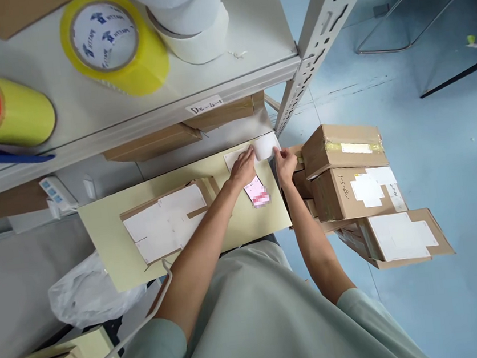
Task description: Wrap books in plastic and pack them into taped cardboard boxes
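A small white paper roll [263, 147], perhaps of labels, lies at the far right corner of the pale yellow table [236, 234]. My left hand [243, 168] grips its left side, with the fingertips curled against it. At the roll's right edge, my right hand [286, 165] is closed in a pinch on the paper. A flat white piece [231, 158] sits partly under my left hand. Just below that hand rests a phone [256, 191] with a lit pink screen. Left of my forearm is a flat cardboard package [168, 220] with white sheets on top.
A grey shelf [244, 46] overhangs the table, carrying yellow tape rolls [115, 41] and white rolls [190, 18]. Its slotted post [312, 38] stands beyond my right hand. Stacked cardboard boxes [349, 189] stand right of the table. A plastic bag [90, 291] hangs at the left.
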Tool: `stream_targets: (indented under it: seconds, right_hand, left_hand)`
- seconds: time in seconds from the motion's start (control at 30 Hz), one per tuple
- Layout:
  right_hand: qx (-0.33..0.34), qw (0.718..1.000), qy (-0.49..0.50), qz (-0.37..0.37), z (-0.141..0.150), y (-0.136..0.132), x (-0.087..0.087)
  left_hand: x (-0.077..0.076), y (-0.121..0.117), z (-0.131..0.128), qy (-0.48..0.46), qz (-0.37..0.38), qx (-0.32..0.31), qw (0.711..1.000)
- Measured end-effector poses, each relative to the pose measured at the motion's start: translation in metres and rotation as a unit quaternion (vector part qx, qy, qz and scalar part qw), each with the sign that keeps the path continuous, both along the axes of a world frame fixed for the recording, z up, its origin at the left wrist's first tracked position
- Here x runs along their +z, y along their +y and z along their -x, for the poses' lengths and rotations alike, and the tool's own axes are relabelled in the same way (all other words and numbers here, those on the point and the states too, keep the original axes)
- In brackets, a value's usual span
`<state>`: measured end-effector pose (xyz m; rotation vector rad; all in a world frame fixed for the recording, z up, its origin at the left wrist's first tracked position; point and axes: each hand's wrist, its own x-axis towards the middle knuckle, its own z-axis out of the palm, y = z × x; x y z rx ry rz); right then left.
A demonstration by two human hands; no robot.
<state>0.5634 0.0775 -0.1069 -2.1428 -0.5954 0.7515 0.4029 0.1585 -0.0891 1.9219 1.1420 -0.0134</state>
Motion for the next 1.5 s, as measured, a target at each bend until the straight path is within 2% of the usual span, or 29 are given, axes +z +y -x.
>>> stream_targets:
  seconds: [0.13, 0.23, 0.3, 0.4, 0.5, 0.57, 0.7, 0.8, 0.9, 1.0, 1.1, 1.27, 1.37, 1.5]
  right_hand:
    - [-0.053, 0.998, 0.035, -0.013, -0.005, -0.004, -0.013]
    - [-0.09, 0.993, 0.074, -0.03, -0.004, -0.004, -0.025]
    - [-0.133, 0.984, 0.117, -0.034, -0.004, -0.006, -0.031]
    - [-0.243, 0.954, 0.172, -0.02, -0.003, -0.017, -0.035]
    - [-0.329, 0.925, 0.186, -0.029, 0.0, -0.035, -0.03]
    - [-0.347, 0.919, 0.178, -0.057, 0.005, -0.047, -0.021]
    - [-0.32, 0.93, 0.14, -0.114, 0.02, -0.061, 0.007]
    - [-0.27, 0.942, 0.123, -0.155, 0.033, -0.07, 0.035]
    - [-0.226, 0.948, 0.129, -0.185, 0.047, -0.082, 0.066]
    - [-0.188, 0.951, 0.148, -0.195, 0.062, -0.095, 0.101]
    - [-0.14, 0.955, 0.159, -0.206, 0.075, -0.109, 0.137]
    - [-0.093, 0.955, 0.169, -0.225, 0.096, -0.124, 0.183]
    - [-0.075, 0.95, 0.194, -0.234, 0.109, -0.127, 0.202]
    - [-0.046, 0.947, 0.2, -0.248, 0.131, -0.128, 0.233]
  left_hand:
    - [0.015, 0.003, -0.013, 0.165, -0.041, -0.118, 0.978]
    - [0.026, 0.002, -0.018, 0.236, -0.069, -0.168, 0.955]
    - [0.029, 0.001, -0.019, 0.25, -0.072, -0.177, 0.949]
    - [0.028, 0.0, -0.02, 0.251, -0.063, -0.172, 0.951]
    - [0.021, 0.005, -0.021, 0.228, -0.046, -0.156, 0.96]
    - [0.017, 0.011, -0.021, 0.203, -0.023, -0.136, 0.969]
    - [0.018, 0.019, -0.012, 0.111, 0.038, -0.053, 0.992]
    - [0.031, 0.004, 0.009, 0.01, 0.035, 0.032, 0.999]
    - [0.054, -0.031, 0.035, -0.096, 0.069, 0.127, 0.985]
    - [0.087, -0.072, 0.061, -0.215, 0.128, 0.195, 0.948]
    - [0.122, -0.103, 0.085, -0.274, 0.148, 0.254, 0.916]
    - [0.168, -0.126, 0.125, -0.288, 0.159, 0.285, 0.9]
    - [0.185, -0.131, 0.148, -0.302, 0.15, 0.287, 0.897]
    - [0.201, -0.138, 0.176, -0.356, 0.154, 0.297, 0.873]
